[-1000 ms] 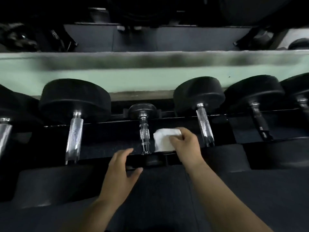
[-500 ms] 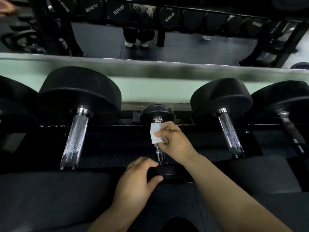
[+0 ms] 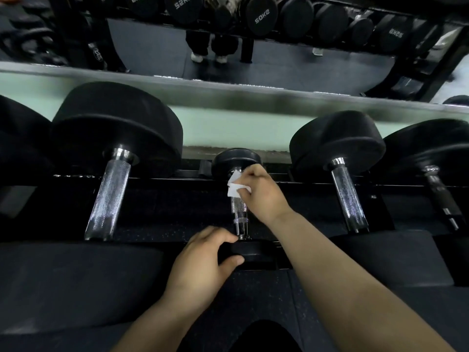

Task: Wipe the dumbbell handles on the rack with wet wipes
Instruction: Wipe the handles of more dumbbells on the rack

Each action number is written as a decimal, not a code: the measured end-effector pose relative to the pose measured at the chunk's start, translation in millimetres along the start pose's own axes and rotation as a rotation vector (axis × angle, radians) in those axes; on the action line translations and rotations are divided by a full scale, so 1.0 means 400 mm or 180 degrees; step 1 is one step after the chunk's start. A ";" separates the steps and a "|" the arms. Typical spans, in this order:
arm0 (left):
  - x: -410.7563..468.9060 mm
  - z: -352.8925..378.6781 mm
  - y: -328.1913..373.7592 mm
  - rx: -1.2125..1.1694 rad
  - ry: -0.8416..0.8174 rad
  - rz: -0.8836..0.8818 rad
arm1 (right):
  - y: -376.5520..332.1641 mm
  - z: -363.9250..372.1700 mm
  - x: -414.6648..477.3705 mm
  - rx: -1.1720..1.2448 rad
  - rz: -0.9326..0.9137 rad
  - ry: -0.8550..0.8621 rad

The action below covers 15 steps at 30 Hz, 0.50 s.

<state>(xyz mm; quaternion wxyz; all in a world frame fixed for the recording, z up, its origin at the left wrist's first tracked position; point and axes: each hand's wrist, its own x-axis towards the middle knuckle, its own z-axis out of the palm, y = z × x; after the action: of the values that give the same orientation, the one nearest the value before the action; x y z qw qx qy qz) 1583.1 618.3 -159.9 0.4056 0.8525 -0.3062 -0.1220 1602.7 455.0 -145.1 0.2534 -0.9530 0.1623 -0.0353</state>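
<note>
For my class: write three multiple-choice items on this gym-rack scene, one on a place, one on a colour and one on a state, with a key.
1. Where on the small dumbbell's knurled chrome handle does the right hand hold the white wet wipe?
A. at its far end
B. at its near end
C. not on it at all

2. What colour is the wall strip behind the black metal rack?
A. red
B. pale green
C. yellow

3. What is the left hand doing?
A. gripping that dumbbell's near black rubber head
B. hanging free
C. holding a bottle

Key:
1 A: the wipe wraps the handle's far end.
2 B: the strip looks mint-toned.
3 A: fingers and thumb curl round the head.
</note>
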 end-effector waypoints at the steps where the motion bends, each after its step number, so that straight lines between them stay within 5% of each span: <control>1: 0.000 0.000 0.001 -0.0013 -0.0001 -0.0005 | 0.005 0.003 -0.011 0.0013 0.0005 0.0008; 5: -0.004 -0.002 0.005 0.0002 0.0002 0.0009 | 0.016 0.007 -0.065 0.0348 -0.0089 0.0036; 10: -0.005 -0.004 0.008 0.0006 0.0005 0.0006 | 0.026 -0.008 -0.094 0.0487 -0.0437 -0.0716; 15: -0.002 -0.002 0.006 0.0008 0.0054 0.0024 | -0.001 -0.032 -0.009 0.0684 -0.0179 0.0430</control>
<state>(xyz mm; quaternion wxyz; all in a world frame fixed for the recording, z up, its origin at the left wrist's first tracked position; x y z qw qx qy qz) 1581.9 618.2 -157.4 0.4075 0.8529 -0.3062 -0.1130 1597.5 450.3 -133.7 0.3415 -0.9200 0.1476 -0.1236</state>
